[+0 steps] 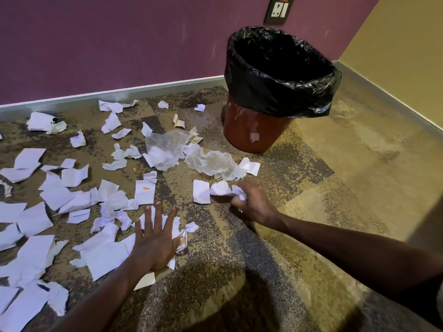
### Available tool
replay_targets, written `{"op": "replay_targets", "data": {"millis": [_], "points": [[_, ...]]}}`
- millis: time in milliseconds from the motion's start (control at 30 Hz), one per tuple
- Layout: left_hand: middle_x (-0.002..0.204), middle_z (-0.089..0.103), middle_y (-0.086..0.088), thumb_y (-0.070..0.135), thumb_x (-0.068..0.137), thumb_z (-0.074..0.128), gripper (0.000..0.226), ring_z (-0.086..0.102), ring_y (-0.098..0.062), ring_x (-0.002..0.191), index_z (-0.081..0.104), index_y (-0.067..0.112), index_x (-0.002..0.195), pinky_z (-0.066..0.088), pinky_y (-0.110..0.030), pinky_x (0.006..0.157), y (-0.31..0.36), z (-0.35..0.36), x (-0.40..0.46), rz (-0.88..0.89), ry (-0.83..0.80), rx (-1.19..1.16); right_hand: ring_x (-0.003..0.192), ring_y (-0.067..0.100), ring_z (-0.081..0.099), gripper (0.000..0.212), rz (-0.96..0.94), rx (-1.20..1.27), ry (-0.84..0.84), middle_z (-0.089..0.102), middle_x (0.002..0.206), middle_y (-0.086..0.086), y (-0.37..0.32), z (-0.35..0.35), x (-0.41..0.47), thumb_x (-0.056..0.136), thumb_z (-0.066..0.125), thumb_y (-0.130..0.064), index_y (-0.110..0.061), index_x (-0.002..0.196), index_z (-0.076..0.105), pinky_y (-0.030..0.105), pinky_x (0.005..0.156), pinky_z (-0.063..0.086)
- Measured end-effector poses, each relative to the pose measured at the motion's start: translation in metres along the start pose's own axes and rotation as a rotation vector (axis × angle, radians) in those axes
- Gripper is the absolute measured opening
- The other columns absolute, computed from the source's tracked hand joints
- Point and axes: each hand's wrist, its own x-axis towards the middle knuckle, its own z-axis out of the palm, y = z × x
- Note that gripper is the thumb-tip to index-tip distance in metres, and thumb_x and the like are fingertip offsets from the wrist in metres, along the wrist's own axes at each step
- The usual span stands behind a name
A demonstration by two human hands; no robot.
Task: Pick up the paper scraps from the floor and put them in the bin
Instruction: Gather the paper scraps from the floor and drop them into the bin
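White paper scraps (72, 195) lie scattered over the carpet, mostly on the left. A brown bin (254, 133) lined with a black bag (282, 92) stands upright near the purple wall, its mouth open. My right hand (251, 204) is closed around a crumpled white scrap (223, 188), low over the floor in front of the bin. My left hand (155, 238) is spread flat, fingers apart, resting on scraps near the bottom centre. A flat scrap (201, 191) lies just left of the right hand.
Two crumpled clear plastic pieces (213, 161) lie between my hands and the bin. A small shiny wrapper (181, 245) sits by my left thumb. The purple wall and skirting run behind; a yellow wall (395, 39) closes the right side. Bare carpet (335, 188) spreads right of the bin.
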Motion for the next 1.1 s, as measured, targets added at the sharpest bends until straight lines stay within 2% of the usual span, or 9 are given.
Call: {"op": "replay_targets", "data": {"millis": [167,333,533,700,733,800,867,967,1100], "points": [[0.143,-0.05,-0.013,0.06,0.097,0.016,0.075,-0.039,-0.036,0.138,-0.022,0.025,0.151,-0.014,-0.056,0.114,0.001,0.0,-0.002,0.002,0.003,0.015,0.069,-0.008,0.036,0.007,-0.094,-0.017,0.279,0.044,0.082,-0.011,-0.035,-0.05,0.047,0.089,0.061,-0.024,-0.025,0.088,0.054,0.017,0.057,0.023],[0.14,-0.05,-0.012,0.059,0.097,0.016,0.074,-0.037,-0.037,0.139,-0.022,0.026,0.151,-0.013,-0.056,0.114,0.002,0.001,-0.003,-0.007,0.019,0.031,0.069,0.004,0.028,0.012,-0.252,-0.091,0.605,0.042,0.083,0.001,-0.082,-0.134,0.098,0.082,0.065,-0.01,-0.009,0.082,0.053,0.007,0.061,0.031],[0.149,-0.042,-0.016,0.061,0.097,0.015,0.074,-0.033,-0.038,0.141,-0.02,0.025,0.152,-0.012,-0.056,0.115,0.004,-0.002,-0.005,-0.016,0.037,0.051,0.089,0.013,0.043,0.023,-0.264,-0.199,0.873,0.042,0.102,0.005,-0.114,-0.234,0.157,0.086,0.057,-0.011,0.003,0.104,0.061,-0.003,0.07,0.035],[0.15,-0.042,-0.016,0.062,0.096,0.013,0.075,-0.036,-0.038,0.139,-0.022,0.026,0.151,-0.014,-0.056,0.114,0.004,-0.002,-0.006,-0.01,0.035,0.054,0.089,0.015,0.046,0.027,-0.106,-0.331,0.851,0.044,0.108,0.01,-0.093,-0.265,0.198,0.089,0.051,-0.013,0.001,0.111,0.056,0.001,0.067,0.035],[0.149,-0.042,-0.016,0.062,0.095,0.013,0.075,-0.037,-0.037,0.139,-0.023,0.026,0.151,-0.014,-0.057,0.114,0.003,-0.002,-0.007,-0.005,0.034,0.048,0.094,0.021,0.05,0.03,-0.054,-0.361,0.768,0.047,0.116,0.016,-0.083,-0.264,0.204,0.093,0.051,-0.016,0.002,0.117,0.054,0.007,0.072,0.037],[0.149,-0.043,-0.015,0.064,0.095,0.012,0.076,-0.038,-0.037,0.138,-0.023,0.026,0.15,-0.015,-0.057,0.114,0.002,-0.001,-0.006,-0.001,0.034,0.044,0.113,0.035,0.052,0.045,0.089,-0.393,0.526,0.045,0.131,0.026,-0.066,-0.257,0.211,0.096,0.057,-0.026,0.002,0.13,0.046,0.033,0.09,0.043],[0.148,-0.044,-0.015,0.064,0.094,0.011,0.076,-0.038,-0.036,0.138,-0.024,0.026,0.15,-0.015,-0.057,0.113,0.002,-0.001,-0.006,0.002,0.034,0.043,0.124,0.043,0.047,0.061,0.217,-0.38,0.37,0.044,0.136,0.029,-0.057,-0.248,0.21,0.094,0.063,-0.037,-0.002,0.137,0.04,0.044,0.103,0.041],[0.148,-0.045,-0.014,0.063,0.094,0.011,0.075,-0.041,-0.035,0.136,-0.023,0.026,0.15,-0.015,-0.057,0.113,0.002,0.0,-0.005,0.006,0.039,0.035,0.125,0.043,0.047,0.058,0.173,-0.349,0.469,0.048,0.133,0.026,-0.054,-0.238,0.204,0.094,0.058,-0.043,-0.006,0.136,0.042,0.047,0.104,0.041],[0.144,-0.05,-0.013,0.062,0.096,0.012,0.074,-0.046,-0.031,0.13,-0.023,0.026,0.15,-0.015,-0.056,0.114,0.002,0.0,-0.005,0.011,0.025,0.016,0.11,0.031,0.051,0.042,-0.054,-0.373,0.687,0.053,0.122,0.018,-0.064,-0.232,0.191,0.098,0.047,-0.037,-0.004,0.123,0.051,0.028,0.085,0.037]]}}
